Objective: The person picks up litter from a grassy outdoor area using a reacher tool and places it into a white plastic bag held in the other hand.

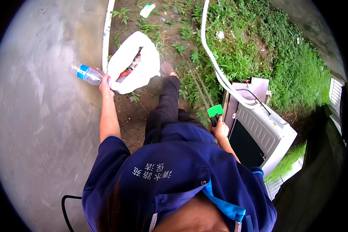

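Observation:
My left hand (105,86) grips the neck end of a clear plastic bottle (94,76) with a blue label, together with the edge of a white plastic bag (151,65). The bag hangs in front of me with its mouth partly open, and mixed litter (134,63) shows inside. In my right hand (221,129) are the black handles of litter-picking tongs (215,110) with a green guard. Their two long thin arms run forward, slightly apart, over soil and weeds. I cannot make out anything between their tips.
A grey wall (46,116) rises on my left, with a white pipe (106,34) along it. To the right stands an outdoor air-conditioner unit (258,127), with a white hose (210,49) curving to it. Ahead lie a green-and-white wrapper (147,10) and a grassy patch (284,72).

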The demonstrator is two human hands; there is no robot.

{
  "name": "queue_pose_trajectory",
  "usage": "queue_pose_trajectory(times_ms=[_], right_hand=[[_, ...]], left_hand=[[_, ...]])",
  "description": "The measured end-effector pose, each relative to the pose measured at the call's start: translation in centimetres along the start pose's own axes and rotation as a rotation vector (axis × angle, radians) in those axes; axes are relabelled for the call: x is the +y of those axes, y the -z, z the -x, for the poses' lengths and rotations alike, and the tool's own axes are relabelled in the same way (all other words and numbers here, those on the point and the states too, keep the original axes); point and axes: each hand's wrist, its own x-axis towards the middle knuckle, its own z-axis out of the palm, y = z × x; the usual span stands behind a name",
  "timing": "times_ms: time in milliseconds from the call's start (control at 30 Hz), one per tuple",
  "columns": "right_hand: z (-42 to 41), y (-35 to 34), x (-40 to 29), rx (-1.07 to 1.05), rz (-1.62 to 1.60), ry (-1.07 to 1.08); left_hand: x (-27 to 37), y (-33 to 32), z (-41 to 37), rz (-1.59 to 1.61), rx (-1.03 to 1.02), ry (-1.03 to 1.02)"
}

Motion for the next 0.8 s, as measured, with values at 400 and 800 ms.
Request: queue_pose_trajectory(times_ms=[400, 800], right_hand=[[10.4, 4.2, 7.9, -0.016, -0.459, -0.09], [13.7, 11.3, 8.0, -0.369, -0.558, 0.214]], left_hand=[[-3.1, -3.3, -1.9, -0.043, -0.082, -0.009], [-1.1, -5.5, -2.5, 0.33, -0.079, -0.255]])
